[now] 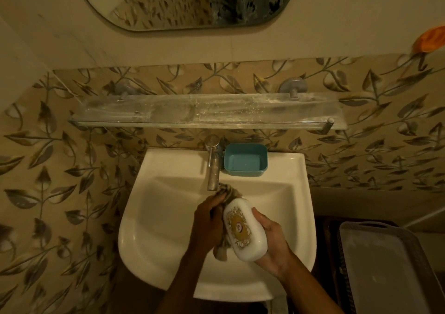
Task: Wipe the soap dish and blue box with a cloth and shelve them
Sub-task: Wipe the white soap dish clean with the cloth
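Observation:
A white oval soap dish (245, 229) with a gold ornament on its lid is held over the sink basin by my right hand (273, 246), which grips its right side. My left hand (209, 222) is closed on a crumpled grey-brown cloth (227, 194) and presses it against the dish's left side. An open blue box (245, 160) sits on the sink's back ledge, just right of the tap, with nothing inside. Above it a glass shelf (202, 109) with a metal rail is fixed to the tiled wall and holds nothing.
The white sink (156, 229) projects from a leaf-patterned tiled wall. A chrome tap (213, 166) stands at the back centre. A mirror (192, 0) hangs above. A grey basket (390, 265) sits at the lower right, and an orange object (431, 39) hangs at the upper right.

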`<state>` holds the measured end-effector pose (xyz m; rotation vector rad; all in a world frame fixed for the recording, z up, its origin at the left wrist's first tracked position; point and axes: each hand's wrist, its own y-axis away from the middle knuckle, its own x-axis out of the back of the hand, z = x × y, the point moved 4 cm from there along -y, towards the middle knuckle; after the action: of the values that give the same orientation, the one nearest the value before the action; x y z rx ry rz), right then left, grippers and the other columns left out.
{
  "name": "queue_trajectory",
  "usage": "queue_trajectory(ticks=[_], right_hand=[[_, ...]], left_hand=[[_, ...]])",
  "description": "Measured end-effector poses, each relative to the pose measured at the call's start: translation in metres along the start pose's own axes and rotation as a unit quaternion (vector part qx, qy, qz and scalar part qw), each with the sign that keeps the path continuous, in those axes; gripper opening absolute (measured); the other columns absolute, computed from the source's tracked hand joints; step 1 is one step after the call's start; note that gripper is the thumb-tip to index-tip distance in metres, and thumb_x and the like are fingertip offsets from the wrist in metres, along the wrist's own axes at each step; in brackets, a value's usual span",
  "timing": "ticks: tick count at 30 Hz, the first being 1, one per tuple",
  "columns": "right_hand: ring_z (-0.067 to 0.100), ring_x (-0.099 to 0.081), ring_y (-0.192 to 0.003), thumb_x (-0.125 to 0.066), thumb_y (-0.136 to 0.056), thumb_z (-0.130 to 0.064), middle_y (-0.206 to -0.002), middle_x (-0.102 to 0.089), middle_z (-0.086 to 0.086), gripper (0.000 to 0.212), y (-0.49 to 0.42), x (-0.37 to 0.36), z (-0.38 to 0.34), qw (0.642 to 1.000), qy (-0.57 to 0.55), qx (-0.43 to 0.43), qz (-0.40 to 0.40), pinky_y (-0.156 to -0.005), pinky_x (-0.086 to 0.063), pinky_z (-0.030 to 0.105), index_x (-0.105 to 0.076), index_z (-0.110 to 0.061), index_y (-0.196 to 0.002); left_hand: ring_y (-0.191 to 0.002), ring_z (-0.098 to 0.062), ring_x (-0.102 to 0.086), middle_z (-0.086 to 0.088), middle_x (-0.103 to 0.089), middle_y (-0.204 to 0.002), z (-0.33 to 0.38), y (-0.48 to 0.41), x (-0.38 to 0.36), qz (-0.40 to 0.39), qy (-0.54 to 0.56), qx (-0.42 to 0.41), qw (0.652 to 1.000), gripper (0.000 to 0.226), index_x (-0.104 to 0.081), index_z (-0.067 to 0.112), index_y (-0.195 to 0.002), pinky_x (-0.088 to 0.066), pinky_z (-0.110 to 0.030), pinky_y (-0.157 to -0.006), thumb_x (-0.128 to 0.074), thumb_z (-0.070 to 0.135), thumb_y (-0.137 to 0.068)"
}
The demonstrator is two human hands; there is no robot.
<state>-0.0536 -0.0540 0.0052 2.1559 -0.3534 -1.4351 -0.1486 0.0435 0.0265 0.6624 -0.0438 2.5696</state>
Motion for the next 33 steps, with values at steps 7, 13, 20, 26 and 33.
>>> queue_trajectory(ticks=[7, 13, 20, 26, 33], right_hand=[[0.037, -0.062, -0.094, -0.052, -0.085, -0.04, -0.113, -0.064, 0.026, 0.054, 0.003, 0.03, -0.019, 0.997, -0.032, 0.018, 0.069, -0.079, -0.051, 0.045, -0.059, -0.005, -0.127], [0.039, -0.059, -0.093, -0.052, -0.082, -0.038, -0.122, -0.056, 0.029, 0.058, 0.005, 0.039, -0.02, 0.993, -0.073, 0.027, 0.087, -0.072, -0.054, 0.045, -0.053, -0.008, -0.132], [0.042, -0.055, -0.094, -0.054, -0.078, -0.037, -0.118, -0.053, 0.03, 0.064, 0.011, 0.051, -0.017, 0.99, -0.09, 0.037, 0.105, -0.081, -0.045, 0.048, -0.05, -0.006, -0.135], [0.04, -0.057, -0.088, -0.056, -0.076, -0.043, -0.108, -0.061, 0.026, 0.063, 0.021, 0.066, -0.018, 0.991, -0.058, 0.003, 0.124, -0.07, -0.047, 0.046, -0.057, -0.005, -0.126], [0.035, -0.06, -0.102, -0.072, -0.067, -0.041, -0.112, -0.066, 0.017, 0.058, 0.01, 0.044, -0.015, 0.99, 0.04, -0.022, 0.135, -0.074, -0.052, 0.046, -0.062, -0.018, -0.119]], left_hand=[[-0.085, -0.016, -0.064, -0.003, -0.068, -0.098, -0.043, -0.032, 0.058, 0.058, -0.1, 0.054, 0.992, 0.033, -0.067, 0.012, -0.109, -0.051, -0.021, -0.081, -0.043, -0.005, -0.092], [-0.084, -0.033, -0.062, -0.008, -0.051, -0.12, -0.022, -0.103, 0.084, 0.175, -0.105, 0.012, 0.979, 0.032, -0.06, 0.01, -0.119, -0.057, -0.026, -0.064, -0.046, -0.001, -0.092], [-0.131, -0.033, -0.04, -0.012, -0.053, -0.132, -0.036, -0.154, 0.041, 0.039, -0.306, -0.073, 0.949, 0.041, -0.062, 0.008, -0.119, -0.019, -0.058, -0.113, -0.05, -0.01, -0.084], [-0.119, -0.039, -0.053, -0.023, -0.063, -0.118, -0.046, -0.149, 0.033, 0.051, -0.234, -0.136, 0.961, 0.031, -0.07, -0.004, -0.1, -0.04, -0.053, -0.102, -0.055, -0.019, -0.077], [-0.102, -0.024, -0.061, -0.011, -0.068, -0.105, -0.034, -0.08, 0.035, 0.1, -0.103, -0.09, 0.986, 0.023, -0.067, 0.005, -0.099, -0.049, -0.037, -0.091, -0.051, -0.006, -0.087]])
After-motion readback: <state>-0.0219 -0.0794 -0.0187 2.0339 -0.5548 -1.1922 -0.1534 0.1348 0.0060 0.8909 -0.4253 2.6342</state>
